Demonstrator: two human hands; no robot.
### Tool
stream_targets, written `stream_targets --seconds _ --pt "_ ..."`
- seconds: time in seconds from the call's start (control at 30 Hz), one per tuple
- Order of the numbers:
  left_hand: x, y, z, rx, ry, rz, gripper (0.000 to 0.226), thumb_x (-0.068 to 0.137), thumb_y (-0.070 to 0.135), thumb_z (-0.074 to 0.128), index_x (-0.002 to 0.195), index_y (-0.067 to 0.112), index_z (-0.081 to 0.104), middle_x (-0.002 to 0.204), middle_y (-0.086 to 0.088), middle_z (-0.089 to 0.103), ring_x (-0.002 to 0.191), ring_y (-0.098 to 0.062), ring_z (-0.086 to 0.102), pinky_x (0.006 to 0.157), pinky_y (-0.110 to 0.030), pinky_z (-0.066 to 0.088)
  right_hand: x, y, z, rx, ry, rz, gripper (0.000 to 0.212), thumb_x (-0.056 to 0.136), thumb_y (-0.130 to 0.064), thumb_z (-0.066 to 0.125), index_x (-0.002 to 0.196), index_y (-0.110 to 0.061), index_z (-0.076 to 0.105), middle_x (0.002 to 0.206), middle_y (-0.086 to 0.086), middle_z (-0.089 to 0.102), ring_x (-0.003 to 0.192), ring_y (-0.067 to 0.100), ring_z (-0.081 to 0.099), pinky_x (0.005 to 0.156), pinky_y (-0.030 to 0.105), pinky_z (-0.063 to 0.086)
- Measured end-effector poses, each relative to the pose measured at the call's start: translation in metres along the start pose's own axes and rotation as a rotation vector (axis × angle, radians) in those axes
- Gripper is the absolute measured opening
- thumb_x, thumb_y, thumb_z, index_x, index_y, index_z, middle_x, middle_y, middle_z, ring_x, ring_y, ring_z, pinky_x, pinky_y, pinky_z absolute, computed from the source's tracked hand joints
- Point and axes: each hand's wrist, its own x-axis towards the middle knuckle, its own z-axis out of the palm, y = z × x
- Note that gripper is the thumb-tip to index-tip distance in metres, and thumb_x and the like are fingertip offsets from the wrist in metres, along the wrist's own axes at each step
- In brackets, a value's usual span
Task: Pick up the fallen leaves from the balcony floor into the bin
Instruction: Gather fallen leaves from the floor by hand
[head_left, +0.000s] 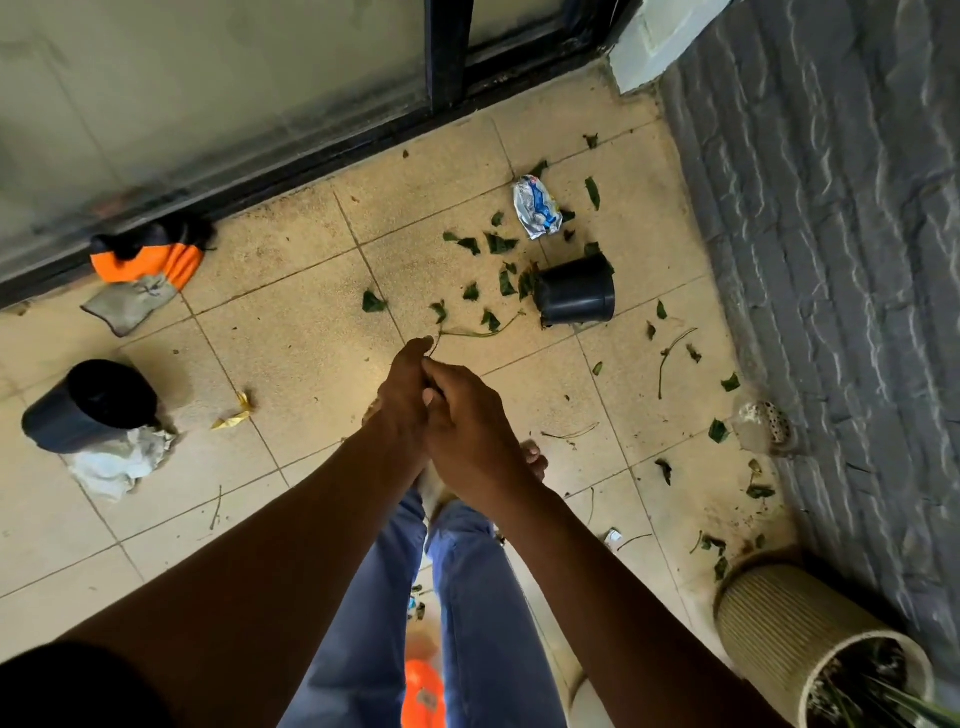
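Note:
Several green leaf pieces (500, 243) and thin stems (480, 332) lie scattered over the beige floor tiles (291, 332), mostly around a tipped black pot (574, 291). More leaves (718, 430) lie along the right wall. My two hands meet above the floor in the middle of the view. My left hand (405, 395) has its fingers curled, and a thin green stem (435, 345) sticks out at its fingertips. My right hand (467, 426) lies against the left, its fingers tucked into the left palm. What they hold is hidden.
A second black pot (88, 405) lies at the left on a crumpled white cloth (122, 460). There are also an orange and grey glove (143, 275), a crushed wrapper (537, 208), a yellow scrap (234, 415), a ribbed planter (800, 629) and a blurred orange object (423, 693) between my legs.

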Motion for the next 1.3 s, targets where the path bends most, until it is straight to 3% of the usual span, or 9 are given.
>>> stream_targets --seconds 0.1,0.27,0.43,0.57,0.77,0.9,1.0,1.17,1.3 --pt "0.006 0.01 0.006 -0.094 0.027 -0.106 0.047 0.097 0.043 0.052 0.056 0.021 0.051 0.049 -0.003 0.049 0.035 -0.01 0.049 0.044 -0.016 0.043 -0.002 -0.005 -0.01 0.167 0.042 0.056 0.043 0.095 -0.001 0.051 0.136 -0.013 0.057 0.127 0.004 0.067 0.119 0.015 0.062 0.097 0.031 0.054" --pt "-0.003 0.023 0.015 -0.133 -0.022 -0.184 0.046 0.104 0.032 0.048 0.064 0.02 0.029 0.034 0.001 0.034 0.023 -0.01 0.036 0.03 -0.01 0.029 0.004 -0.005 -0.008 0.194 0.272 0.06 0.025 0.086 0.001 0.072 0.107 -0.014 0.073 0.101 0.0 0.073 0.091 0.01 0.071 0.08 0.038 0.061" --pt "0.001 0.036 0.017 -0.227 -0.051 -0.166 0.044 0.104 0.031 0.048 0.065 0.018 0.035 0.036 0.002 0.034 0.026 -0.012 0.041 0.034 -0.01 0.033 0.027 -0.005 -0.003 -0.132 0.349 0.052 0.017 0.086 -0.016 0.073 0.098 -0.027 0.077 0.098 -0.005 0.07 0.087 0.017 0.067 0.075 0.04 0.057" --pt "0.017 0.039 0.013 -0.172 -0.109 -0.154 0.05 0.101 0.034 0.052 0.056 0.019 0.038 0.041 0.001 0.035 0.035 -0.013 0.041 0.04 -0.017 0.038 0.04 -0.011 0.005 -0.244 0.389 0.069 0.014 0.085 -0.013 0.065 0.091 -0.024 0.071 0.088 -0.003 0.068 0.084 0.021 0.063 0.069 0.04 0.053" --pt "0.054 0.042 -0.01 -0.092 -0.111 -0.09 0.046 0.1 0.033 0.049 0.058 0.018 0.039 0.043 0.0 0.037 0.043 -0.014 0.042 0.052 -0.026 0.037 0.062 -0.012 0.024 -0.43 0.206 -0.058 0.009 0.082 -0.014 0.066 0.089 -0.019 0.066 0.093 0.0 0.059 0.093 0.021 0.052 0.063 0.029 0.04" --pt "0.081 0.053 -0.027 -0.066 -0.032 -0.083 0.048 0.101 0.03 0.049 0.056 0.016 0.041 0.04 0.002 0.04 0.038 -0.013 0.042 0.049 -0.024 0.037 0.071 -0.008 0.037 -0.581 0.122 -0.224 0.018 0.085 -0.022 0.064 0.101 -0.017 0.069 0.102 0.005 0.059 0.097 0.024 0.05 0.071 0.032 0.04" --pt "0.101 0.049 -0.032 -0.001 -0.092 -0.189 0.046 0.103 0.036 0.045 0.062 0.017 0.041 0.042 0.0 0.042 0.041 -0.014 0.045 0.048 -0.021 0.039 0.083 0.0 0.034 -0.438 0.095 -0.161 0.018 0.091 -0.018 0.056 0.098 -0.012 0.071 0.098 0.009 0.06 0.092 0.024 0.054 0.07 0.029 0.041" --pt "0.14 0.034 -0.04 0.131 0.017 -0.229 0.041 0.098 0.038 0.053 0.061 0.022 0.047 0.052 0.0 0.043 0.034 -0.014 0.038 0.038 -0.017 0.031 0.12 0.045 0.034 0.2 0.125 0.07 0.019 0.086 -0.002 0.059 0.091 -0.014 0.074 0.085 0.0 0.075 0.079 0.013 0.072 0.07 0.036 0.061" --pt "0.173 0.01 -0.055 0.111 0.075 -0.252 0.044 0.098 0.051 0.051 0.061 0.027 0.045 0.058 0.011 0.047 0.035 -0.005 0.035 0.029 -0.017 0.02 0.178 0.117 0.032 -0.054 0.344 0.155 0.023 0.089 0.004 0.058 0.098 -0.013 0.072 0.096 0.002 0.075 0.083 0.01 0.07 0.069 0.02 0.055"
